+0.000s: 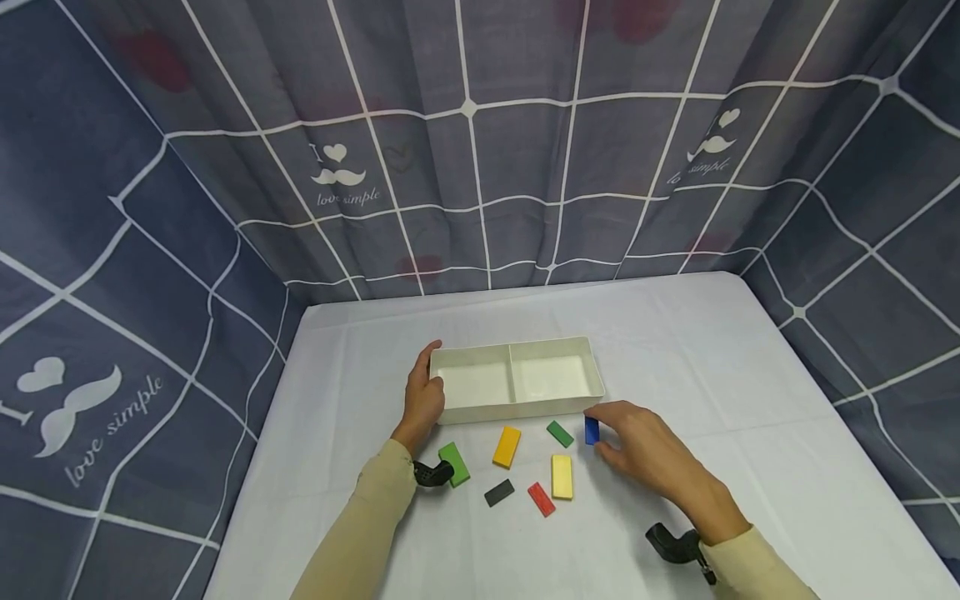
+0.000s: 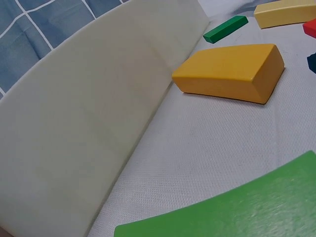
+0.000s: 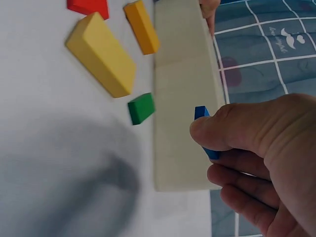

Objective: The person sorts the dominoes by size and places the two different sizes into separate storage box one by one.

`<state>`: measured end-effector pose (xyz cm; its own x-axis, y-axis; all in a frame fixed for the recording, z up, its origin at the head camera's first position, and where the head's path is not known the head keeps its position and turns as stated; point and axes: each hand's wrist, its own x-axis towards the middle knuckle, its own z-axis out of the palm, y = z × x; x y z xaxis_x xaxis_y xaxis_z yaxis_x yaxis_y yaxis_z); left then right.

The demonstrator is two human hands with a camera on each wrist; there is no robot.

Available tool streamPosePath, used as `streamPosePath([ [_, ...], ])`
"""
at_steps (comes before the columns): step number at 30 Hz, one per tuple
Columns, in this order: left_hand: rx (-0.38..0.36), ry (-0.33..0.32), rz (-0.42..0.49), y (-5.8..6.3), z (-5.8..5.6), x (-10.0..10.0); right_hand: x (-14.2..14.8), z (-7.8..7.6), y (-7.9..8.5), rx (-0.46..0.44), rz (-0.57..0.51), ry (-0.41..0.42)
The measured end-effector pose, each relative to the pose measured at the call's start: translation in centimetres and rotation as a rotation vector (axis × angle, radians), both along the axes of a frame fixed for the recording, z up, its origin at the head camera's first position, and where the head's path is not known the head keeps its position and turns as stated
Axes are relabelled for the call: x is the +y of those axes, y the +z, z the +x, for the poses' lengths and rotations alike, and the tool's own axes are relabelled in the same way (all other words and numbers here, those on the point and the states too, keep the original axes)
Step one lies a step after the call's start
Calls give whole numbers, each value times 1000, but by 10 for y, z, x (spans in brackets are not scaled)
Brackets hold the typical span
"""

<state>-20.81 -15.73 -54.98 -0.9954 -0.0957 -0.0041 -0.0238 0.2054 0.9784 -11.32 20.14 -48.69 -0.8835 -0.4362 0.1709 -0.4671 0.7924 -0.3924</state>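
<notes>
A white two-compartment box (image 1: 517,411) stands on the table, its near wall also large in the left wrist view. My left hand (image 1: 422,404) grips the box at its left end, thumb toward the near corner and fingers along the outer side. Between the thumb and fingers of my right hand (image 1: 656,450) is a small blue block (image 3: 212,154), pinched just in front of the box's near right corner. In the right wrist view the thumb covers the middle of the blue block. A dark green block (image 1: 559,433) lies to the left of the right hand.
In front of the box lie an orange block (image 1: 506,447), a light green block (image 1: 454,464), a black block (image 1: 499,492), a red block (image 1: 542,499) and a yellow block (image 1: 562,477). A grid-patterned curtain (image 1: 420,167) surrounds the white-covered table (image 1: 712,358).
</notes>
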Motion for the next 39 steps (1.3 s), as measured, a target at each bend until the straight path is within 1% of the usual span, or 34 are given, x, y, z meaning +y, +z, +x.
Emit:
streamPosePath([
  [5, 13, -11, 6, 1, 0, 0, 2, -4, 14, 16, 3, 23],
  [8, 8, -13, 8, 1, 0, 0, 6, -8, 21, 16, -6, 34],
  [13, 0, -10, 5, 1, 0, 0, 10, -20, 33, 10, -15, 55],
  [20, -8, -9, -15, 2, -1, 1, 8, -37, 47, -24, 18, 62],
  [27, 1, -12, -13, 3, 0, -1, -1, -58, 54, -17, 55, 108],
  [32, -24, 1, -16, 2, 0, -1, -9, -71, 58, -25, 59, 138],
  [39, -41, 16, 0, 3, 0, 1, -22, -85, 56, -25, 64, 183],
])
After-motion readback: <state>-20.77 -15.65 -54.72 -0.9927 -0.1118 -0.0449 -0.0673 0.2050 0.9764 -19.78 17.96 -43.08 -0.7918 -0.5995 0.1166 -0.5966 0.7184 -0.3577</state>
